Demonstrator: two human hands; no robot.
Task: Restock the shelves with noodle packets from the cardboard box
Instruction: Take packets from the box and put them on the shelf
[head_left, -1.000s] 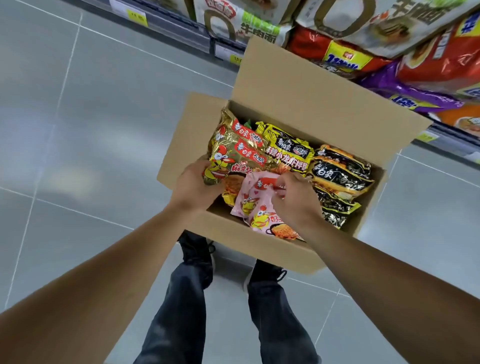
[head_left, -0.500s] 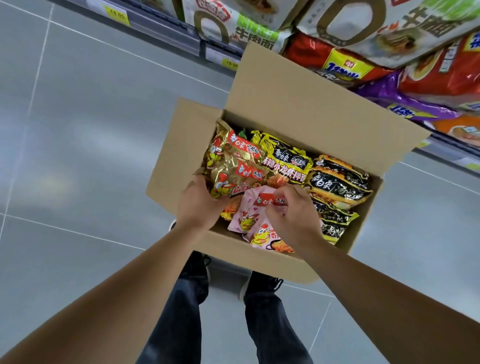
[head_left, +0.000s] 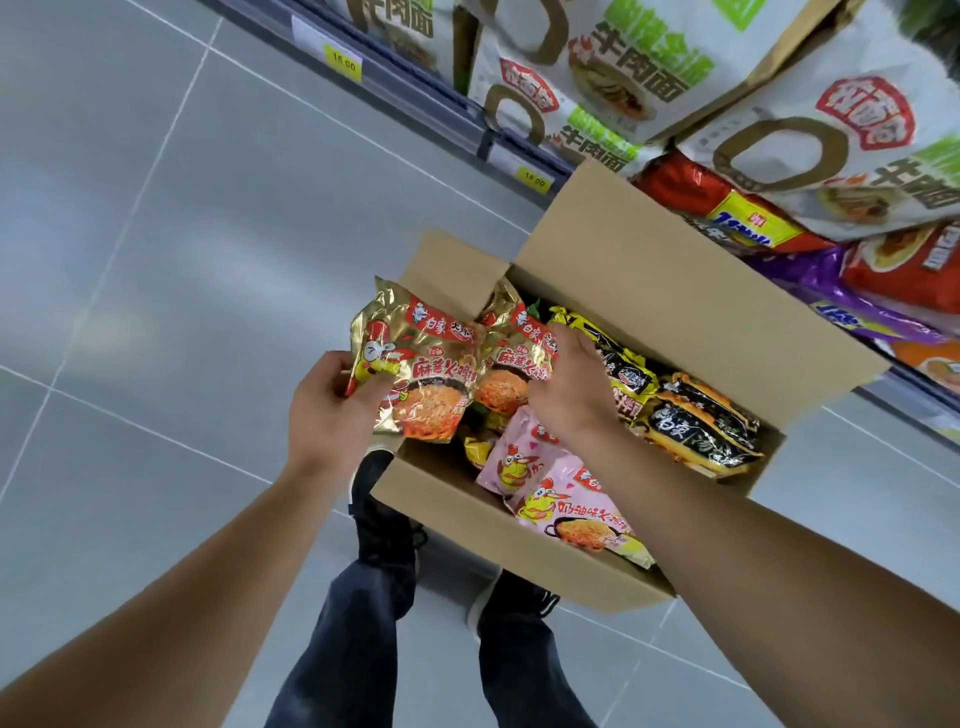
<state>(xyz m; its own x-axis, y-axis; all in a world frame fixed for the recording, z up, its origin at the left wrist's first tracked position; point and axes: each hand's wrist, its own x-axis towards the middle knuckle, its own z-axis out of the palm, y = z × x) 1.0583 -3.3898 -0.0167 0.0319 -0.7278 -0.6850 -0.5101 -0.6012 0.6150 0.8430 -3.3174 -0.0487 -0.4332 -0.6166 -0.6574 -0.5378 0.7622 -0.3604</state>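
An open cardboard box (head_left: 519, 551) stands on the floor in front of my feet, filled with noodle packets. My left hand (head_left: 332, 415) grips a gold noodle packet (head_left: 421, 374) by its lower left corner and holds it over the box's left edge. A second gold packet (head_left: 511, 364) still lies in the box; my right hand (head_left: 569, 387) rests on it with fingers spread along its right side. Pink packets (head_left: 550, 493) lie near the box's front wall. Yellow-and-black packets (head_left: 696, 415) fill the right side.
Shelves (head_left: 415, 98) run across the top of the view, stocked with large white noodle bags (head_left: 779, 119) and red and purple bags (head_left: 883, 280). Yellow price tags (head_left: 343, 63) sit on the shelf rails. Grey floor tiles (head_left: 156, 260) spread to the left. My shoes (head_left: 384, 519) stand beside the box.
My left hand has lifted one gold packet up and left out of the box. My right hand has left the pink packets and moved up onto the second gold packet.
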